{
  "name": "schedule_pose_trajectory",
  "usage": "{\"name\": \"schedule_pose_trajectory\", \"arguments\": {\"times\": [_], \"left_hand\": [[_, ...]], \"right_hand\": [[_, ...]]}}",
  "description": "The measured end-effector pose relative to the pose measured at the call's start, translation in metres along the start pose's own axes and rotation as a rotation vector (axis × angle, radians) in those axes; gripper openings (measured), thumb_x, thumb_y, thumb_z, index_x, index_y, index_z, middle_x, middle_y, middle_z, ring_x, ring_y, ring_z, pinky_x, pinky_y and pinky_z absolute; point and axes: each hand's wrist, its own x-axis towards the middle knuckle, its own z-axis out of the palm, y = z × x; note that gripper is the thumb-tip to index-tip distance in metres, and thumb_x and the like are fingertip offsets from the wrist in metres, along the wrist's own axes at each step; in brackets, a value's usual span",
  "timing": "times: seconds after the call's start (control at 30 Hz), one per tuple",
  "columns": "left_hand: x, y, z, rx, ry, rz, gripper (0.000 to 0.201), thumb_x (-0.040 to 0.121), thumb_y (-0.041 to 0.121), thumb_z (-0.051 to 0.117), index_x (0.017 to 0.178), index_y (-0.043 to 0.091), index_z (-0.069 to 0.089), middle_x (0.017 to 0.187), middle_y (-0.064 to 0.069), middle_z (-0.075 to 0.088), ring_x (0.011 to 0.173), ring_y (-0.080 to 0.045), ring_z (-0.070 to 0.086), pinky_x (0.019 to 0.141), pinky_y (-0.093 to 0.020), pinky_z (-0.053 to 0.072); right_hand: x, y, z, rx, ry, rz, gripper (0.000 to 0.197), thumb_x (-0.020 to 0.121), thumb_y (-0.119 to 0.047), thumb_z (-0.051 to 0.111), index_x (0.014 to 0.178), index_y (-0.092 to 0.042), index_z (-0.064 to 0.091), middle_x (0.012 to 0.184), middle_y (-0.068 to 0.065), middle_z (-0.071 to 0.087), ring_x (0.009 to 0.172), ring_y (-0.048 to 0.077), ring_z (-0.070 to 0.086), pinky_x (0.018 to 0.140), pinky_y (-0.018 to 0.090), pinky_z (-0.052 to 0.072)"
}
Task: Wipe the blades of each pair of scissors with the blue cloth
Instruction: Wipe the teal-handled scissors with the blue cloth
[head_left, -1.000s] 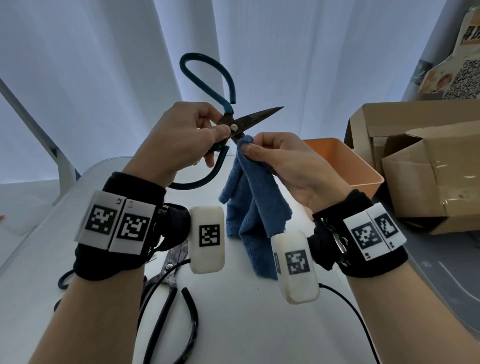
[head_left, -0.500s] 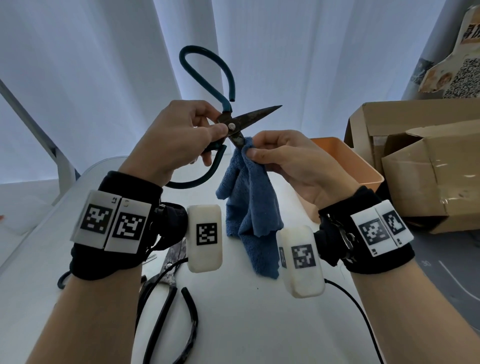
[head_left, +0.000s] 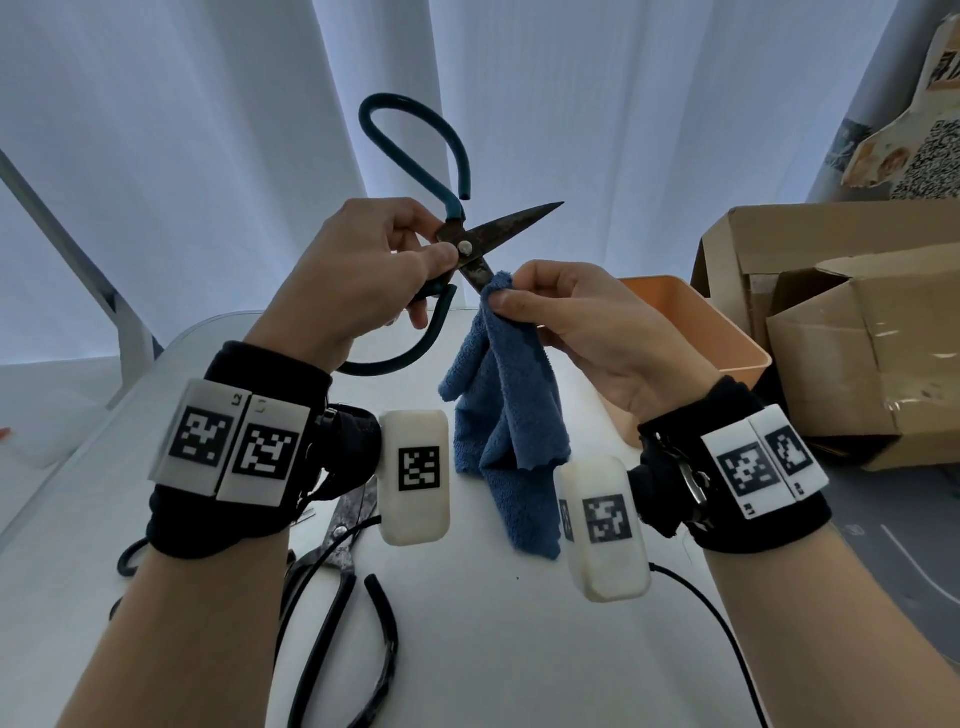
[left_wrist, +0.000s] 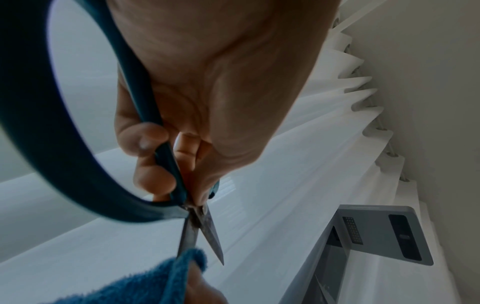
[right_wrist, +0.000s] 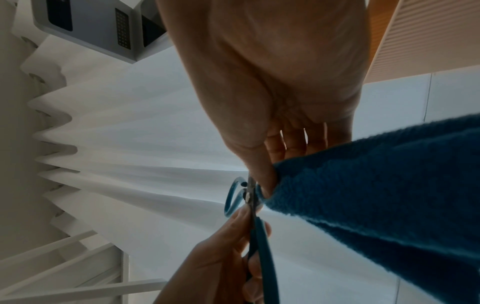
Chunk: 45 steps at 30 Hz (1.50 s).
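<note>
My left hand (head_left: 387, 270) grips a pair of teal-handled scissors (head_left: 460, 236) near the pivot, held up above the table with the rusty blades spread apart. One blade points up to the right. My right hand (head_left: 558, 312) pinches the blue cloth (head_left: 506, 415) around the lower blade, close to the pivot, and the rest of the cloth hangs down. The left wrist view shows both blades (left_wrist: 202, 234) parted, with the cloth (left_wrist: 166, 275) wrapped on the left one. A black-handled pair of scissors (head_left: 343, 587) lies on the white table (head_left: 519, 649) under my left wrist.
An orange tub (head_left: 691, 332) stands on the table at the right behind my right hand. Cardboard boxes (head_left: 857, 332) sit further right. White curtains hang behind the table. A black cable (head_left: 717, 623) runs from my right wrist.
The scissors have tilted, so the upper handle loop stands higher. My right hand has slid the cloth down along the lower blade, away from the pivot.
</note>
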Motion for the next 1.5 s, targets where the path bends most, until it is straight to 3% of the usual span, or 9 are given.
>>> {"name": "schedule_pose_trajectory", "arguments": {"times": [0.1, 0.3, 0.5, 0.63, 0.83, 1.0, 1.13, 1.27, 1.5], "left_hand": [[-0.0003, 0.001, 0.001, -0.007, -0.01, 0.002, 0.005, 0.095, 0.02, 0.065, 0.092, 0.021, 0.069, 0.057, -0.002, 0.06, 0.055, -0.021, 0.054, 0.045, -0.022, 0.039], [-0.0002, 0.0004, 0.0003, -0.005, -0.001, 0.008, 0.006, 0.094, 0.02, 0.065, 0.09, 0.022, 0.069, 0.059, -0.004, 0.062, 0.057, -0.025, 0.055, 0.046, -0.024, 0.039], [-0.001, 0.0019, 0.0004, -0.016, -0.011, 0.006, 0.007, 0.095, 0.02, 0.065, 0.09, 0.022, 0.068, 0.058, -0.001, 0.06, 0.058, -0.025, 0.056, 0.046, -0.024, 0.039], [-0.0014, 0.0017, 0.0002, -0.013, -0.012, 0.012, 0.006, 0.095, 0.019, 0.065, 0.091, 0.022, 0.068, 0.059, -0.002, 0.061, 0.058, -0.024, 0.056, 0.046, -0.025, 0.039], [-0.0001, 0.0012, 0.0003, -0.008, -0.012, 0.012, 0.005, 0.095, 0.019, 0.064, 0.093, 0.02, 0.069, 0.057, 0.0, 0.06, 0.056, -0.021, 0.056, 0.045, -0.022, 0.039], [0.0, 0.0005, 0.0008, 0.003, -0.011, 0.014, 0.005, 0.095, 0.019, 0.065, 0.093, 0.021, 0.068, 0.06, -0.004, 0.061, 0.054, -0.021, 0.055, 0.045, -0.024, 0.039], [-0.0004, 0.0019, 0.0011, -0.001, -0.016, 0.006, 0.006, 0.095, 0.019, 0.064, 0.091, 0.022, 0.068, 0.057, 0.0, 0.06, 0.052, -0.018, 0.055, 0.044, -0.022, 0.039], [-0.0004, 0.0025, 0.0012, -0.008, -0.021, 0.005, 0.006, 0.095, 0.018, 0.065, 0.091, 0.021, 0.068, 0.058, -0.002, 0.061, 0.056, -0.024, 0.055, 0.044, -0.022, 0.039], [-0.0015, 0.0037, 0.002, -0.022, -0.034, -0.004, 0.006, 0.096, 0.018, 0.064, 0.092, 0.021, 0.068, 0.054, 0.001, 0.058, 0.057, -0.024, 0.054, 0.044, -0.023, 0.038]], "right_hand": [[0.0009, 0.0018, 0.0021, 0.012, 0.018, -0.001, 0.022, 0.09, -0.019, 0.072, 0.071, -0.017, 0.061, 0.083, 0.007, 0.062, 0.08, 0.015, 0.057, 0.075, 0.025, 0.046], [-0.002, -0.0021, -0.002, 0.003, -0.049, -0.02, 0.009, 0.095, -0.008, 0.063, 0.088, -0.012, 0.066, 0.094, 0.008, 0.065, 0.09, 0.015, 0.06, 0.086, 0.027, 0.047], [-0.0009, -0.0001, 0.0027, 0.053, -0.023, -0.018, 0.021, 0.094, -0.013, 0.066, 0.075, -0.017, 0.058, 0.092, 0.012, 0.059, 0.083, 0.016, 0.057, 0.068, 0.019, 0.048], [-0.0024, -0.0032, -0.0022, 0.046, -0.065, -0.028, 0.016, 0.095, -0.005, 0.061, 0.083, -0.015, 0.061, 0.09, 0.005, 0.061, 0.086, 0.012, 0.058, 0.072, 0.018, 0.048], [-0.0008, -0.0004, 0.004, 0.043, -0.005, -0.018, 0.026, 0.095, -0.016, 0.066, 0.071, -0.018, 0.056, 0.092, 0.013, 0.058, 0.086, 0.019, 0.055, 0.074, 0.025, 0.045], [-0.0023, -0.0036, 0.0006, 0.039, -0.042, -0.015, 0.014, 0.095, -0.007, 0.062, 0.083, -0.015, 0.06, 0.09, 0.004, 0.061, 0.086, 0.012, 0.057, 0.073, 0.02, 0.047], [-0.0015, -0.0022, 0.002, 0.035, -0.002, -0.015, 0.024, 0.092, -0.014, 0.068, 0.071, -0.018, 0.058, 0.089, 0.008, 0.062, 0.086, 0.017, 0.058, 0.078, 0.027, 0.046], [-0.003, -0.0052, -0.0014, 0.037, -0.041, -0.023, 0.018, 0.093, -0.008, 0.065, 0.077, -0.015, 0.061, 0.088, 0.004, 0.063, 0.084, 0.012, 0.059, 0.071, 0.018, 0.049], [-0.0039, -0.0047, 0.0007, 0.004, -0.006, -0.018, 0.017, 0.093, -0.016, 0.067, 0.077, -0.014, 0.06, 0.09, 0.009, 0.062, 0.082, 0.012, 0.059, 0.073, 0.021, 0.049]]}}
